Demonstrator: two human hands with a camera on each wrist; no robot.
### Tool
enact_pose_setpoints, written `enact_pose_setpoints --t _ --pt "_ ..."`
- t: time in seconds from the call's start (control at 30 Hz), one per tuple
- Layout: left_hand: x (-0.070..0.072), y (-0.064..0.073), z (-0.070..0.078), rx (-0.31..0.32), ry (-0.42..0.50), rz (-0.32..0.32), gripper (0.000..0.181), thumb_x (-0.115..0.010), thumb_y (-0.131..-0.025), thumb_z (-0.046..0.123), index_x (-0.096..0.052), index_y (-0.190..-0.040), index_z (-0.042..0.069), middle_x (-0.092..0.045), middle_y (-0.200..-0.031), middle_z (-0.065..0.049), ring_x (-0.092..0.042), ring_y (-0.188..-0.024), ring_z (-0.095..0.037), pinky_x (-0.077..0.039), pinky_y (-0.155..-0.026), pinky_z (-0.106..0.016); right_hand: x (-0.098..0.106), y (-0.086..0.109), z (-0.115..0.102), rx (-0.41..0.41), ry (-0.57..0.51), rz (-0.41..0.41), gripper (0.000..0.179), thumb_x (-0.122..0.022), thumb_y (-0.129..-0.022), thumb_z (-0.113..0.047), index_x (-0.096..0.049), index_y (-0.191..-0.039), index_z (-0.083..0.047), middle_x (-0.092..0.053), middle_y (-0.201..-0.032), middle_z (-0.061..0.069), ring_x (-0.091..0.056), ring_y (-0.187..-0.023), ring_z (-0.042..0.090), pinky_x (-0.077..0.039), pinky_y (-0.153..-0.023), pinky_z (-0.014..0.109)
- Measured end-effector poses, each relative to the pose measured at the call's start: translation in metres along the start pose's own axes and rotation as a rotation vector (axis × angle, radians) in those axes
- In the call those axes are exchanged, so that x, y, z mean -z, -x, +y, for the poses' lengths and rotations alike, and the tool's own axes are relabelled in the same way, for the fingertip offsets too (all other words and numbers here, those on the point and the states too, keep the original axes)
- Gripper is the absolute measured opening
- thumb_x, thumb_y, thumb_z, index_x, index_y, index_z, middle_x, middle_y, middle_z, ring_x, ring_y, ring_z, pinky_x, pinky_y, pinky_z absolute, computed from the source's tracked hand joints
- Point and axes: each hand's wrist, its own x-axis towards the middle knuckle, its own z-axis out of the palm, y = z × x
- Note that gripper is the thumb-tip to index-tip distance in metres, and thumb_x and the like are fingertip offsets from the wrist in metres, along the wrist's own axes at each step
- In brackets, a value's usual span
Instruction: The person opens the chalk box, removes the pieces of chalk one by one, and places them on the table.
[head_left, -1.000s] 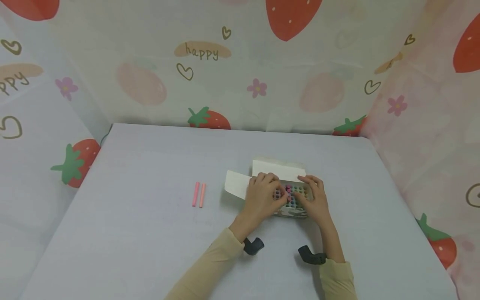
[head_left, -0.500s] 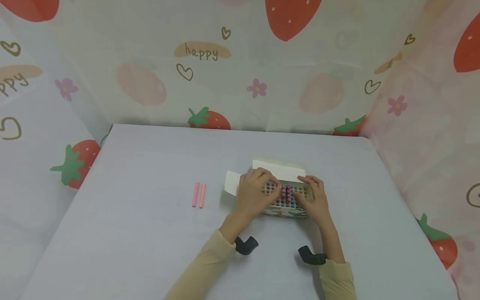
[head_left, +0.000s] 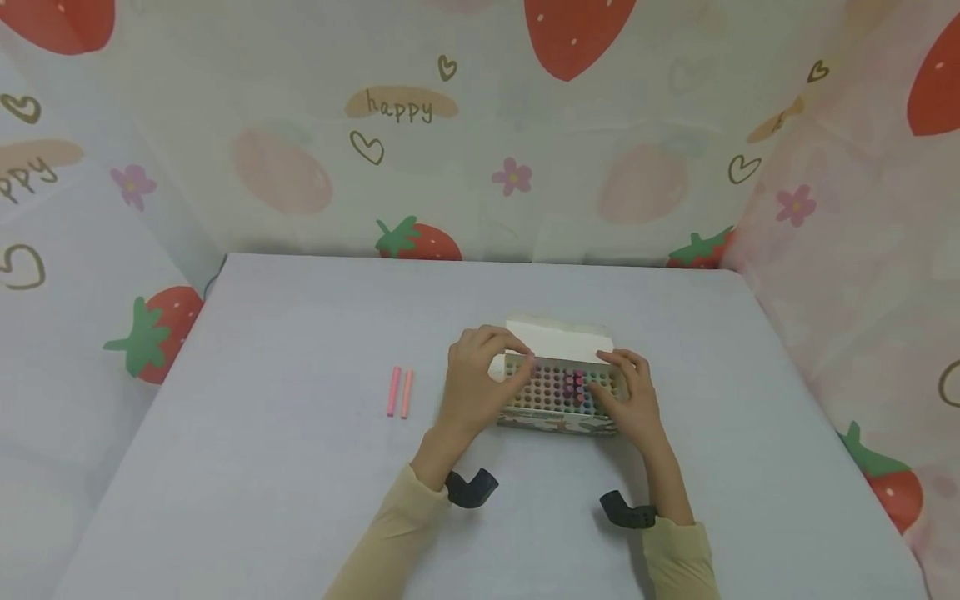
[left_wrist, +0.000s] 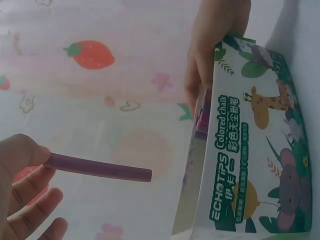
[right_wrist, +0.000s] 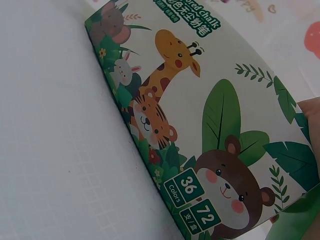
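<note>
My left hand (head_left: 471,379) is over the left end of the open chalk box (head_left: 558,423), pinching a purple chalk stick (left_wrist: 100,167) by one end between thumb and fingertips. In the left wrist view the stick hangs clear of the box. The box is printed with cartoon animals and holds many chalk tops in rows; several pink and purple sticks (head_left: 574,386) stand higher than the others. My right hand (head_left: 633,396) grips the box's right end, thumb over the chalk tops and fingers toward the far side. Only a sliver of it shows in the right wrist view.
Two pink chalk sticks, one deeper (head_left: 393,392) and one paler (head_left: 407,394), lie side by side on the white table (head_left: 262,467) left of the box. The raised lid (head_left: 566,340) stands behind the box. A strawberry-print cloth (head_left: 285,100) encloses the table's back and sides.
My left hand has moved left, away from the raised sticks, toward the box's left end, uncovering more chalk tops. My right hand stays at the box's right end.
</note>
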Motion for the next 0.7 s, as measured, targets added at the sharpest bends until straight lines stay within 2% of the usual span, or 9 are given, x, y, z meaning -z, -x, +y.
enact_pose_setpoints --t 0.2,0.47,0.7 --pt "0.014 0.004 -0.009 0.009 0.02 0.027 0.008 -0.069 -0.081 0.026 -0.068 -0.085 0.019 -0.063 -0.095 0.005 -0.054 -0.093 -0.018 -0.038 -0.083 -0.046 0.0 0.0 0.001 0.014 0.007 0.009 0.047 -0.065 -0.085 -0.014 -0.049 -0.13 -0.011 -0.032 -0.137 0.017 -0.031 -0.128 0.041 -0.024 -0.098 0.064" --pt "0.033 0.009 -0.025 0.019 0.002 0.082 0.006 -0.071 -0.079 0.022 -0.068 -0.084 0.02 -0.063 -0.094 0.006 -0.054 -0.092 -0.016 -0.037 -0.081 -0.042 0.0 0.0 0.002 0.018 0.006 0.009 0.048 -0.066 -0.084 -0.013 -0.049 -0.13 -0.01 -0.031 -0.137 0.018 -0.031 -0.128 0.042 -0.024 -0.098 0.064" --pt "0.054 0.013 -0.039 0.067 -0.024 0.112 0.008 -0.071 -0.08 0.021 -0.069 -0.087 0.017 -0.064 -0.095 0.003 -0.053 -0.093 -0.018 -0.035 -0.083 -0.043 0.0 -0.001 0.003 0.012 0.0 0.009 0.049 -0.066 -0.084 -0.013 -0.049 -0.13 -0.011 -0.031 -0.137 0.017 -0.031 -0.129 0.041 -0.024 -0.099 0.063"
